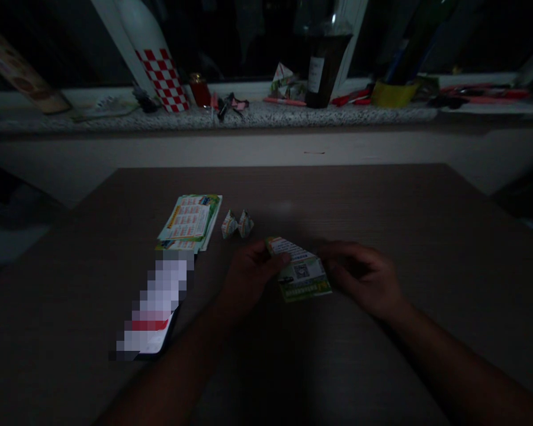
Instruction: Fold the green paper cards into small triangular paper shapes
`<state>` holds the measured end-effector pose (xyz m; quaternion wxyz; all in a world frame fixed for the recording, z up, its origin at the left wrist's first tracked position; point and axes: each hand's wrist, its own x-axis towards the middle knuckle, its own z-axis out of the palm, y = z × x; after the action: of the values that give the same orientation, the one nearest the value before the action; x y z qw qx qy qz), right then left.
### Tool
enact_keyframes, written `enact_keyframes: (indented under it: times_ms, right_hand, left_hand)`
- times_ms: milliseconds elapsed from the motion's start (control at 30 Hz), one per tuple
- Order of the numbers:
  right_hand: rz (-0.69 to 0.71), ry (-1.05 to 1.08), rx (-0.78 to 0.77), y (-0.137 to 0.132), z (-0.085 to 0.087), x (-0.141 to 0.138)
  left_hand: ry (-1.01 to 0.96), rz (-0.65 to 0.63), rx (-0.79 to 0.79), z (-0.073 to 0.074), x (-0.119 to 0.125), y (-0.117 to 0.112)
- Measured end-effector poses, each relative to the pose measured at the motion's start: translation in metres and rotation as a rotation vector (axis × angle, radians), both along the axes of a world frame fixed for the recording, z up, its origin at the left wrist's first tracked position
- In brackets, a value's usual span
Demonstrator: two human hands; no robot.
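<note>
Between my hands is a folded paper leaflet [302, 271], green and white with a QR code, its upper right edge running at a slant. My left hand [253, 273] pinches its left side, thumb on top and fingers underneath. At the right edge of the same leaflet, my right hand [366, 275] has its thumb and fingertips closed on the paper. Just beyond my left hand stand two small pointed folded-paper shapes [237, 225], side by side. A stack of printed leaflets [189, 219] lies to the left of them.
A phone [153, 307] with a lit, pixelated screen lies left of my left forearm, touching the leaflet stack. Behind the wooden table [408, 207], a speckled windowsill [257, 115] carries a red-checked white bottle [164, 77], a dark cup [322, 71] and a yellow holder [394, 94].
</note>
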<state>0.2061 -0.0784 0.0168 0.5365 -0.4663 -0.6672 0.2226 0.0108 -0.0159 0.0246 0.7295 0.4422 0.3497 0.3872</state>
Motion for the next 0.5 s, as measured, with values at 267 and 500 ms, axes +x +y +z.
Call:
enact_keyframes:
  times_ms: [267,500]
  right_hand:
    - [0.185,-0.296,0.292,0.0066,-0.0006,0.0035]
    - [0.185,-0.2,0.245,0.0052,-0.0015,0.0009]
  left_hand:
    - [0.038,-0.088,-0.09,-0.0045,0.0016,-0.0025]
    - [0.078,-0.106,-0.096,-0.0036,0.0027,-0.0051]
